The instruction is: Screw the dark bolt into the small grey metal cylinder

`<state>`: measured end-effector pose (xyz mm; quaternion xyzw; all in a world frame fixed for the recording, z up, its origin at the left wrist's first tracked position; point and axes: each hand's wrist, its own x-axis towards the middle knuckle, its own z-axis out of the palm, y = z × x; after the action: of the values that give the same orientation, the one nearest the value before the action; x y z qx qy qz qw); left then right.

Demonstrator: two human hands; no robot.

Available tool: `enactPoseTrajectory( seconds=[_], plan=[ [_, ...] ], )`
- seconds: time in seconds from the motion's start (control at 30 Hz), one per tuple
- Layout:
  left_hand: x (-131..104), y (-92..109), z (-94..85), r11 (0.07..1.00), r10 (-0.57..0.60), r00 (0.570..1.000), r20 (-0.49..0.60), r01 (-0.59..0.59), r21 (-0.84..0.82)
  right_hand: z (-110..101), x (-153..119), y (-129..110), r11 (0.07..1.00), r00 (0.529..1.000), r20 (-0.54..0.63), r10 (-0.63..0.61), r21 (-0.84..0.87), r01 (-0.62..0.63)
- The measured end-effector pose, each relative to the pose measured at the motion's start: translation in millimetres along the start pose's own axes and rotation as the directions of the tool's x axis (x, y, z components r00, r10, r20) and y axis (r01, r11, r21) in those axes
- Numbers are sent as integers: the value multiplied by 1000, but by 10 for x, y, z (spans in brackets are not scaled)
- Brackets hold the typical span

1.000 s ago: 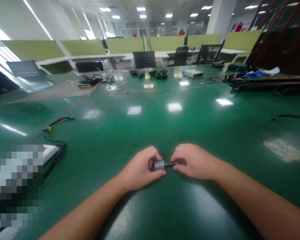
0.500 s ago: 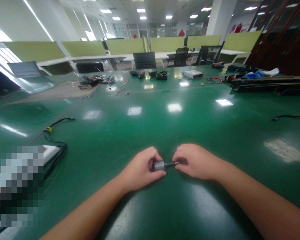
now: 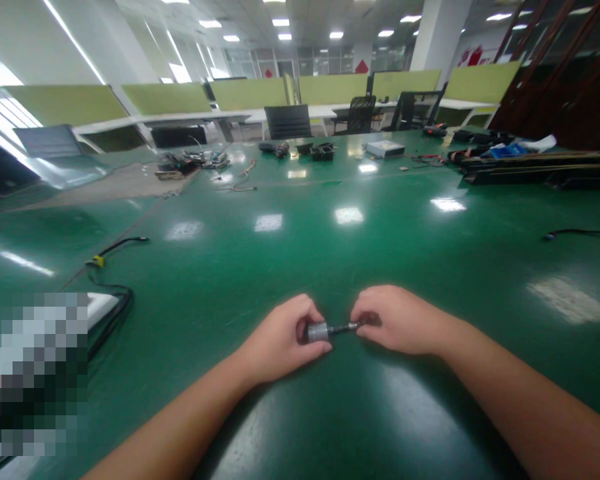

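Note:
A short silver metal cylinder (image 3: 317,332) with a thin dark shaft (image 3: 343,329) lies level, low over the green tabletop; whether it touches the surface I cannot tell. My left hand (image 3: 287,340) is closed round the cylinder, thumb on the near side and fingers on the far side. At the shaft's right end, the thumb and index finger of my right hand (image 3: 393,320) are pinched together on the tip. The left end of the cylinder is hidden in my left hand.
Black cables (image 3: 123,300) and a pixelated area lie at the left. Another cable (image 3: 580,233) enters from the right. Along the far side of the green table (image 3: 300,253) are a pile of parts (image 3: 193,160), a white box (image 3: 385,148) and long dark strips (image 3: 540,170).
My right hand has slid a little to the right along the shaft, and more of the shaft shows between the hands. My left hand and the cylinder have stayed in place.

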<state>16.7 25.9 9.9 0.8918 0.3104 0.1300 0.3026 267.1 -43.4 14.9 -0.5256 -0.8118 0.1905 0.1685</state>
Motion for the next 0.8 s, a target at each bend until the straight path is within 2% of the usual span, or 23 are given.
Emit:
enactPoseTrajectory(
  seconds=[0.23,0.43,0.57,0.73,0.8],
  plan=[
    [-4,1,0,1000,7,1000,8,-7,23,-119,-35,119,993,994,62,90,65,-94],
    [-5,12,-9,1000,2,1000,14,-2,16,-105,-12,123,989,995,71,75,125,-83],
    [-1,-3,0,1000,16,1000,7,-16,21,-3,30,26,988,997,48,58,141,-64],
    [8,-16,23,999,42,999,-9,-42,15,248,156,-164,993,995,-74,-61,94,67],
    [9,-12,27,999,45,999,-19,-45,14,308,188,-206,993,994,-92,-62,94,71]
  ],
)
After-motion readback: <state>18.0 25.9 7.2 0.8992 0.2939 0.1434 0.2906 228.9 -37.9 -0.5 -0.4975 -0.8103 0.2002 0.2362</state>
